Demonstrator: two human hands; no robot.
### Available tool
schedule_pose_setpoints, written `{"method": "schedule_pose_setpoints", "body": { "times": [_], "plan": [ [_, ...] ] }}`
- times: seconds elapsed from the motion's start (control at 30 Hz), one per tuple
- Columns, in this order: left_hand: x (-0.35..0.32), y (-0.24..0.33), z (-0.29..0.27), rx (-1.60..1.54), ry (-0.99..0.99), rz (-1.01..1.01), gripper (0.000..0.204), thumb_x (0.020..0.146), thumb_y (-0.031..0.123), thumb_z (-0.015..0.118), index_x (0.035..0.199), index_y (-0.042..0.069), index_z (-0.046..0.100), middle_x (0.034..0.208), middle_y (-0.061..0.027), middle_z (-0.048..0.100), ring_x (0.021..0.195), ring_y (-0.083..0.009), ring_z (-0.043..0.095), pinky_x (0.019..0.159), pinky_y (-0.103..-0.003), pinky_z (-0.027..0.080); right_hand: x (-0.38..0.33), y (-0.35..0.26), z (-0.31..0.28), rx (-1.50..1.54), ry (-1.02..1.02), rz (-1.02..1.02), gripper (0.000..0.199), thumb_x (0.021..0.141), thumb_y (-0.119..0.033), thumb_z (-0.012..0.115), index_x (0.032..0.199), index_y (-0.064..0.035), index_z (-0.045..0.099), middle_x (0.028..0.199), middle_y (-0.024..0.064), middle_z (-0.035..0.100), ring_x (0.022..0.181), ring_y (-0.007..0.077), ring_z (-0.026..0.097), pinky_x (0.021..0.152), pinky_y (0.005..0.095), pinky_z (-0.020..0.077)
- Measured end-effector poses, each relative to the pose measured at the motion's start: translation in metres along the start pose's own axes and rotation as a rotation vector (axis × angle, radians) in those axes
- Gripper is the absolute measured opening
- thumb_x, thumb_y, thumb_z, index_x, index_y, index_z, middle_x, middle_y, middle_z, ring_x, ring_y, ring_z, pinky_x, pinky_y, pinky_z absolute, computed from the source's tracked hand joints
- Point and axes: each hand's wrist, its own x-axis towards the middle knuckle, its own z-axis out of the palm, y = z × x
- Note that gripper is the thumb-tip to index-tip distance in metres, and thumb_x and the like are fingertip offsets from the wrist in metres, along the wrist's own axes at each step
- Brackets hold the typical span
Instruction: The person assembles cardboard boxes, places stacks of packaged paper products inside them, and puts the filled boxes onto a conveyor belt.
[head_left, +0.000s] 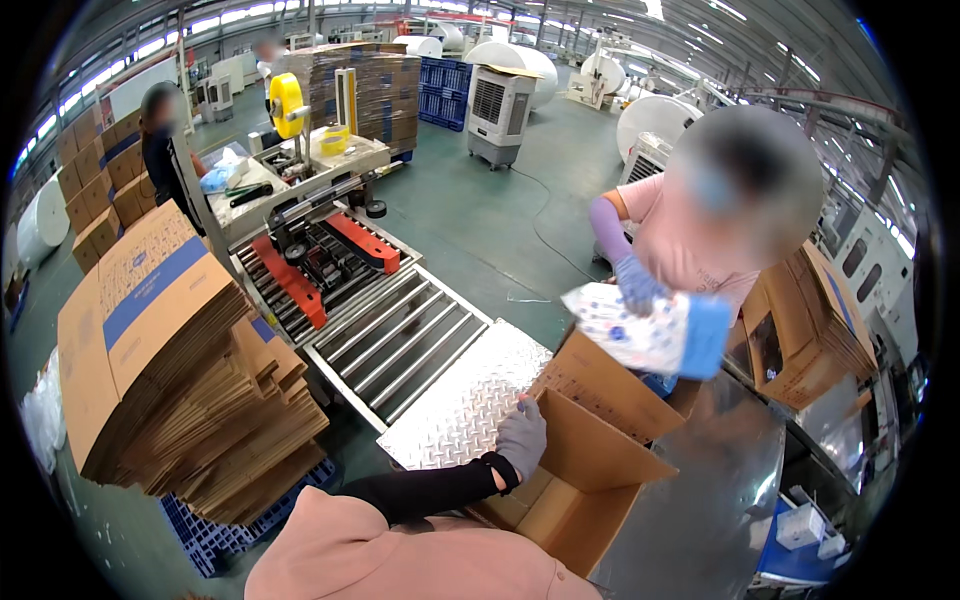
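Left grip (522,440) looks clamped on rim of open box (575,490), probably steadying it; right grip out of my sight. Box sits just right of left grip on steel worktop (700,490), mouth up. Tread plate (470,400), left of grip, seems to bridge worktop and rollers (400,340). Flat cartons (150,300) stacked farther left on pallet (205,530), presumably for easy reach. Beyond grip, co-worker's hand (640,285) holds white-blue pack (650,328) over second box (610,385).

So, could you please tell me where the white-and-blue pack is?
In the head view, the pack is right of centre, in the co-worker's gloved hand, just above the far open box, beyond the person's left hand.
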Motion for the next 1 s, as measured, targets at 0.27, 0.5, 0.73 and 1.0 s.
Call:
{"method": "schedule_pose_setpoints", "body": {
  "times": [0.27, 0.5, 0.73, 1.0],
  "plan": [
    [0.01, -0.009, -0.018, -0.037, -0.006, 0.053, 0.053, 0.093, 0.034, 0.055, 0.126, -0.007, 0.049, 0.063, -0.0061, 0.051, 0.051, -0.0184, 0.052, 0.037, -0.033, 0.04, -0.028, 0.021, -0.002, 0.062, 0.051, 0.056, 0.063, 0.09, -0.047, 0.054, 0.138, -0.0065, 0.047, 0.137, 0.0188, 0.052, 0.122, 0.0396, 0.05, 0.099, 0.0521, 0.042],
    [0.013, -0.011, -0.02, 0.006, -0.009, 0.042, 0.052, 0.092, 0.034, 0.056, 0.123, -0.008, 0.051, 0.063, -0.0059, 0.05, 0.051, -0.0183, 0.051, 0.036, -0.033, 0.039, -0.057, 0.055, 0.001, 0.172, 0.088, 0.066, 0.063, 0.091, -0.049, 0.051, 0.136, -0.0056, 0.047, 0.136, 0.0191, 0.052, 0.125, 0.0409, 0.048, 0.1, 0.0526, 0.0408],
    [0.013, -0.008, -0.016, -0.066, -0.05, 0.088, 0.05, 0.093, 0.027, 0.049, 0.126, -0.012, 0.046, 0.066, -0.0108, 0.052, 0.053, -0.02, 0.051, 0.036, -0.034, 0.037, -0.049, 0.057, -0.009, 0.192, 0.129, 0.062, 0.059, 0.092, -0.048, 0.05, 0.133, -0.0053, 0.049, 0.133, 0.0187, 0.053, 0.124, 0.0407, 0.049, 0.099, 0.0517, 0.0415],
    [0.016, -0.013, -0.021, -0.097, -0.074, 0.155, 0.049, 0.094, 0.025, 0.051, 0.124, -0.012, 0.046, 0.069, -0.0138, 0.054, 0.055, -0.0214, 0.055, 0.039, -0.033, 0.042, -0.036, 0.042, -0.013, 0.051, 0.113, 0.062, 0.049, 0.093, -0.041, 0.051, 0.127, -0.0055, 0.053, 0.126, 0.0172, 0.057, 0.117, 0.0387, 0.053, 0.095, 0.0485, 0.0444]
  ]
}}
